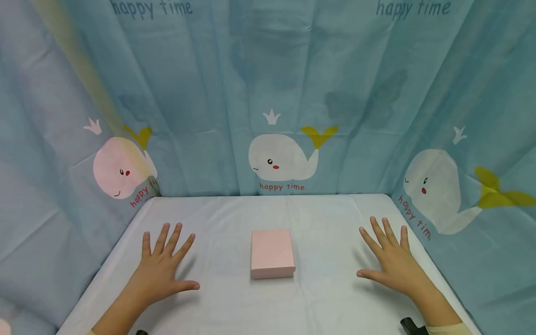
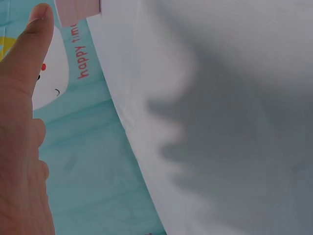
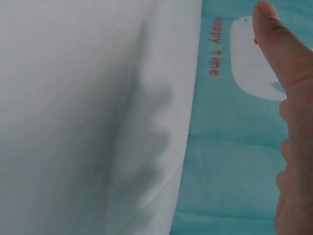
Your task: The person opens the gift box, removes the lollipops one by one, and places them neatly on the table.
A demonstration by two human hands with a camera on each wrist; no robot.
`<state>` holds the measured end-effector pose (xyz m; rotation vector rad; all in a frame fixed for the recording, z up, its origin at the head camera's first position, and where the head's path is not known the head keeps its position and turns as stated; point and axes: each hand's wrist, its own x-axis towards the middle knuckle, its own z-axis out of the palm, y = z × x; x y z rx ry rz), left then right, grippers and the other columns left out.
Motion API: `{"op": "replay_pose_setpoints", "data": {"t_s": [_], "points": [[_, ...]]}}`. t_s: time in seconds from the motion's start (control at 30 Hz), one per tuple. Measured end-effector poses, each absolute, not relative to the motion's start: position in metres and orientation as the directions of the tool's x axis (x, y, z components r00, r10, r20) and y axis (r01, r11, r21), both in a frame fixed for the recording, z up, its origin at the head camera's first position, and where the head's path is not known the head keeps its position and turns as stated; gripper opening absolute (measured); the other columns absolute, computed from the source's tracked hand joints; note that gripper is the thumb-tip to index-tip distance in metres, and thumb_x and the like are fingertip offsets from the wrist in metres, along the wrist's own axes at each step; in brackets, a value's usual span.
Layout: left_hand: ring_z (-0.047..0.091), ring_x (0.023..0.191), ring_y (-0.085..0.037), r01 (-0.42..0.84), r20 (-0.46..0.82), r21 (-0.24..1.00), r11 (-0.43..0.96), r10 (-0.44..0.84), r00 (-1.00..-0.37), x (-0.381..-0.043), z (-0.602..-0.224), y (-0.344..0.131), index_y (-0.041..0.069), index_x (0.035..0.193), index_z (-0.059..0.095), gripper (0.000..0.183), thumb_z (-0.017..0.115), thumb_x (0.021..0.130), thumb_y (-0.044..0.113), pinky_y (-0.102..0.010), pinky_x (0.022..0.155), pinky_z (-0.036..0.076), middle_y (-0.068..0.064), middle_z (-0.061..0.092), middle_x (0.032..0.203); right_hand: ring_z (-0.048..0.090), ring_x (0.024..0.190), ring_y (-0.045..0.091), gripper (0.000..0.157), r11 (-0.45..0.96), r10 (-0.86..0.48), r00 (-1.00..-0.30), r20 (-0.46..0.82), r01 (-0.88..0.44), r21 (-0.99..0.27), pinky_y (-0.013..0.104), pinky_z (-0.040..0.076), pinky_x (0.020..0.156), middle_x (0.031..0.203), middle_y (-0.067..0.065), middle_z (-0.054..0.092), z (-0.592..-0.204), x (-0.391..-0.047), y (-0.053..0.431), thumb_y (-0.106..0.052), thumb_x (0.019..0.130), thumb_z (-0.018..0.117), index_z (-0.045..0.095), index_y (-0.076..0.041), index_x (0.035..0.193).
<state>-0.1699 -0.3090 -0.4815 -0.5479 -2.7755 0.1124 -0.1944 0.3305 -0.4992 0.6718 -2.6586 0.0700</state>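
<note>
A pink lidded box (image 1: 273, 253) rests on the white-covered table, midway between the two hands in the head view. My left hand (image 1: 161, 270) hovers to its left with fingers straight and spread, the thumb pointing toward the box. On the other side my right hand (image 1: 391, 265) is likewise spread over the table, holding nothing. The left wrist view has the left thumb (image 2: 32, 54) beside a corner of the pink box (image 2: 78, 10). In the right wrist view the right thumb (image 3: 281, 44) stands out against the curtain, and the hand's shadow falls on the cloth.
A white cloth (image 1: 217, 223) covers the table. Blue curtains (image 1: 201, 139) with printed whales and lettering enclose it at the back and both sides. Black straps or mounts (image 1: 412, 326) show near the wrists at the bottom edge.
</note>
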Motion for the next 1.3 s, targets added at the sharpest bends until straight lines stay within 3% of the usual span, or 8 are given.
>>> {"op": "replay_pose_setpoints", "data": {"t_s": [0.2, 0.4, 0.63, 0.83, 1.1, 1.3], "points": [[-0.009, 0.157, -0.044, 0.364, 0.295, -0.123, 0.923, 0.385, -0.874, -0.176, -0.482, -0.302, 0.024, 0.163, 0.028, 0.124, 0.062, 0.066, 0.093, -0.079, 0.117, -0.009, -0.014, -0.004, 0.173, -0.003, 0.158, 0.042, 0.112, 0.877, -0.449, -0.799, 0.399, -0.480, 0.025, 0.074, -0.014, 0.120, 0.171, 0.020, 0.014, -0.499, -0.203, 0.318, -0.080, 0.076, 0.069, 0.032, -0.019, 0.162], [-0.011, 0.157, -0.043, 0.355, 0.264, -0.116, 0.928, 0.374, -0.889, -0.180, -0.481, -0.294, 0.024, 0.164, 0.027, 0.126, 0.060, 0.066, 0.095, -0.077, 0.117, -0.014, -0.014, -0.006, 0.173, -0.003, 0.158, 0.041, 0.112, 0.871, -0.451, -0.803, 0.389, -0.491, -0.004, 0.076, -0.011, 0.119, 0.171, 0.020, 0.014, -0.504, -0.209, 0.307, -0.081, 0.076, 0.069, 0.030, -0.021, 0.163], [-0.009, 0.157, -0.044, 0.373, 0.256, -0.088, 0.924, 0.383, -0.888, -0.184, -0.479, -0.278, 0.019, 0.162, 0.032, 0.128, 0.062, 0.063, 0.095, -0.078, 0.118, -0.011, -0.014, -0.004, 0.173, 0.003, 0.157, 0.047, 0.113, 0.866, -0.452, -0.801, 0.393, -0.499, -0.020, 0.072, -0.016, 0.120, 0.171, 0.019, 0.014, -0.503, -0.215, 0.293, -0.082, 0.075, 0.068, 0.030, -0.022, 0.163], [-0.012, 0.157, -0.042, 0.389, 0.260, -0.077, 0.918, 0.395, -0.881, -0.188, -0.481, -0.264, 0.021, 0.163, 0.028, 0.130, 0.063, 0.062, 0.095, -0.075, 0.118, -0.017, -0.014, -0.005, 0.173, 0.003, 0.157, 0.046, 0.113, 0.862, -0.454, -0.806, 0.379, -0.504, -0.041, 0.072, -0.016, 0.121, 0.171, 0.019, 0.014, -0.504, -0.215, 0.277, -0.084, 0.075, 0.066, 0.030, -0.023, 0.163], [-0.011, 0.157, -0.042, 0.403, 0.245, -0.056, 0.913, 0.404, -0.881, -0.189, -0.485, -0.244, 0.020, 0.164, 0.026, 0.132, 0.064, 0.061, 0.095, -0.077, 0.119, -0.009, -0.012, -0.006, 0.173, 0.006, 0.156, 0.047, 0.115, 0.842, -0.474, -0.784, 0.402, -0.537, -0.055, 0.077, -0.006, 0.120, 0.170, 0.019, 0.017, -0.507, -0.214, 0.255, -0.082, 0.073, 0.070, 0.033, -0.019, 0.162], [-0.009, 0.158, -0.042, 0.426, 0.253, -0.020, 0.905, 0.416, -0.873, -0.190, -0.492, -0.228, 0.022, 0.165, 0.021, 0.134, 0.064, 0.061, 0.094, -0.078, 0.119, -0.005, -0.012, -0.005, 0.173, 0.004, 0.157, 0.046, 0.117, 0.826, -0.492, -0.783, 0.380, -0.558, -0.080, 0.076, -0.005, 0.120, 0.173, 0.014, 0.009, -0.504, -0.214, 0.239, -0.083, 0.073, 0.068, 0.028, -0.020, 0.163]]}}
